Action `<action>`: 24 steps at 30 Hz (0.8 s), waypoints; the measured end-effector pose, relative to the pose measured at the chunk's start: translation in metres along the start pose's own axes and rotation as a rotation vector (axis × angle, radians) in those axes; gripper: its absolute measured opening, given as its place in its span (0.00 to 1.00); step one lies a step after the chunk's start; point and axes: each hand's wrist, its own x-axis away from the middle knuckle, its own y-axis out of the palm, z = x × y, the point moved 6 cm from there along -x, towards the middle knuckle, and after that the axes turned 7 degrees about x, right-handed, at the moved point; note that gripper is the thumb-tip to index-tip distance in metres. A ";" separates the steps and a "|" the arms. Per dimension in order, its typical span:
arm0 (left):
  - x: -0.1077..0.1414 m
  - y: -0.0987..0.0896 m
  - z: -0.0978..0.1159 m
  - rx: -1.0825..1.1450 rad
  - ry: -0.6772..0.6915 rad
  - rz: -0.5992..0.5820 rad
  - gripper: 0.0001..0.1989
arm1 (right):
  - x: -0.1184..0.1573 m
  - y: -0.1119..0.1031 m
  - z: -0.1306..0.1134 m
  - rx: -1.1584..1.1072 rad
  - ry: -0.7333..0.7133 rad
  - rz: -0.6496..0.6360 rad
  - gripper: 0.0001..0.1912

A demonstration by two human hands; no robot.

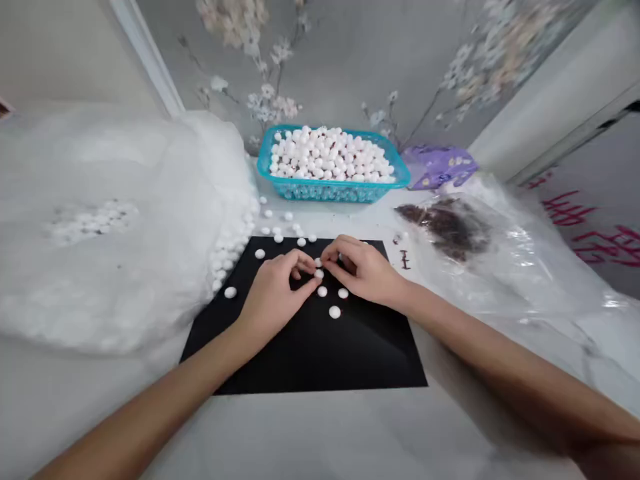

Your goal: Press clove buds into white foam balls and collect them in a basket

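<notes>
Over a black sheet (320, 353) my two hands meet near its upper middle. The thumb and fingers of my left hand (275, 290) pinch a small white ball (319, 274). Just to its right, my right hand (367, 270) has its fingertips closed at another white ball (318, 263) with a bit of dark red beside it; what exactly it grips is too small to tell. Several loose white balls lie on the sheet, among them one below my hands (335, 312) and one at the left (230, 292).
A turquoise basket (330, 190) full of white balls stands behind the sheet. At the left bulges a large translucent bag (110, 267) of white balls. A clear bag (500, 267) with dark red bits and a purple packet (440, 165) lie at the right.
</notes>
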 end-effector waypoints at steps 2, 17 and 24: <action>-0.001 -0.001 0.000 -0.001 -0.004 0.006 0.05 | 0.001 0.000 0.001 -0.003 0.026 0.032 0.02; -0.001 -0.002 0.001 -0.012 -0.002 0.016 0.05 | 0.003 0.001 -0.001 -0.052 0.009 0.086 0.03; -0.001 -0.001 0.001 -0.014 -0.005 0.017 0.05 | 0.005 0.003 -0.003 -0.053 0.002 0.092 0.03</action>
